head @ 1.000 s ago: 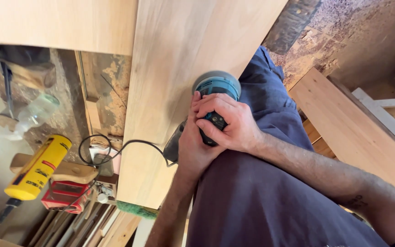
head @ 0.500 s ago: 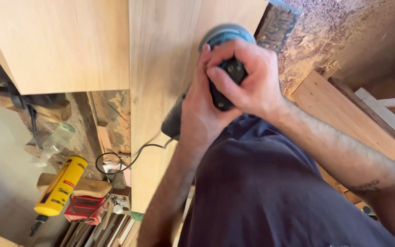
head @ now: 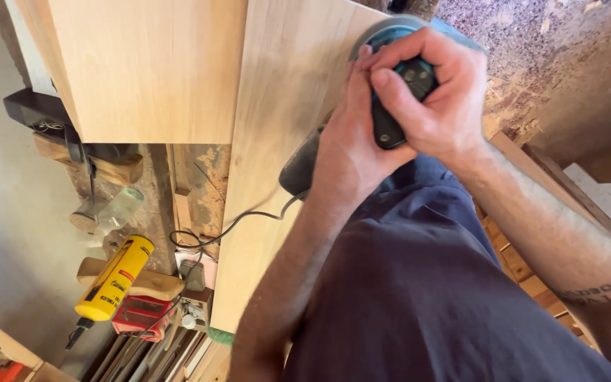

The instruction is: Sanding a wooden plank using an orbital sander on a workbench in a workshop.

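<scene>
I see a teal and black sander (head: 392,85), round pad flat against the pale wooden board (head: 277,134), near its far end. Black cord (head: 249,218) trails from its rear, across the board's left edge.
</scene>
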